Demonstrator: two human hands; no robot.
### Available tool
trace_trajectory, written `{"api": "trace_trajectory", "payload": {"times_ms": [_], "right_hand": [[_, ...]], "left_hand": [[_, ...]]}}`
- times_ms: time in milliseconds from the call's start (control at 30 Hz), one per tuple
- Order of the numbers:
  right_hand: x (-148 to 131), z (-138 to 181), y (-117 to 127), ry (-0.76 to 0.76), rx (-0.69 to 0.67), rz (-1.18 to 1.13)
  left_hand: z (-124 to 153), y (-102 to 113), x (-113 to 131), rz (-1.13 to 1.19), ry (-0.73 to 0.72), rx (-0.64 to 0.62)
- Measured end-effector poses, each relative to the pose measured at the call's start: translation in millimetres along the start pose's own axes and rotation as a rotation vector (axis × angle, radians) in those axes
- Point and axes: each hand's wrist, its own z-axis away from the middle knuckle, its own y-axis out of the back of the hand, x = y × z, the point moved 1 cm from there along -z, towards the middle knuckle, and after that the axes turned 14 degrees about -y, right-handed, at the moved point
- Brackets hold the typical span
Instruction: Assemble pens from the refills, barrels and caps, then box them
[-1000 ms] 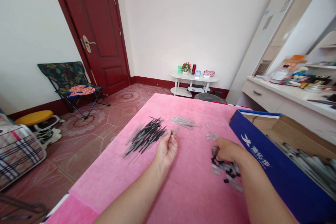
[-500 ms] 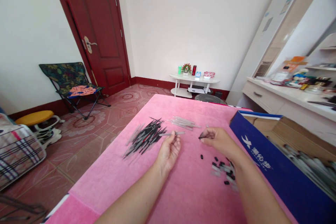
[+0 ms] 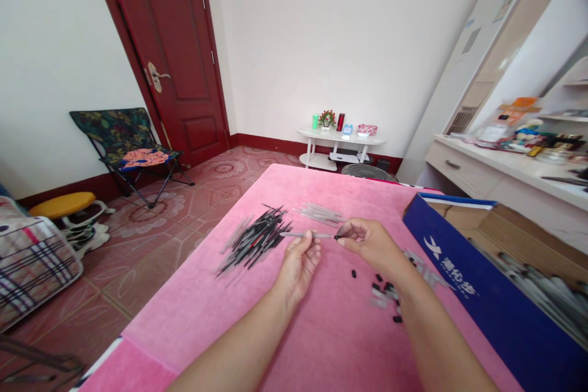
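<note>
Over the middle of the pink worktop [image 3: 340,337], the left hand [image 3: 299,262] pinches a thin grey tube [image 3: 324,235] with its thumb and finger. The tube lies sideways, with one end poking out to the left and the other end by the right hand [image 3: 373,240]. The right hand has its fingertips closed on a small black piece [image 3: 337,237], right at the tube's end. I cannot tell if the piece is on the tube or only next to it.

The black piece is tiny, so it could pop out if the fingers squeeze too hard or push crooked. The tube could tip or slide if the left hand's pinch is too loose.

Just past the left hand is a messy heap of dark sticks [image 3: 257,239]. A tube dropped there could get mixed in. Some pale sticks [image 3: 319,213] lie behind the hands. Under the right arm are loose bits [image 3: 389,289], black and clear, and a sleepy wrist could brush them about. Farther right stands the blue box [image 3: 487,324]; a bumped elbow could knock it.
</note>
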Motion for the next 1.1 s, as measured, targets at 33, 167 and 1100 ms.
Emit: {"api": "trace_trajectory", "payload": {"times_ms": [33, 167, 1100], "right_hand": [[0.3, -0.2, -0.5, -0.001, 0.002, 0.010], [1.3, -0.5, -1.7, 0.002, -0.001, 0.056], [4.5, -1.3, -12.7, -0.047, 0.049, 0.132]], "left_hand": [[0.2, -0.1, 0.0, -0.011, 0.000, -0.003], [1.8, -1.3, 0.8, -0.082, -0.027, -0.013], [4.9, -1.6, 0.7, -0.213, -0.113, 0.004]]}}
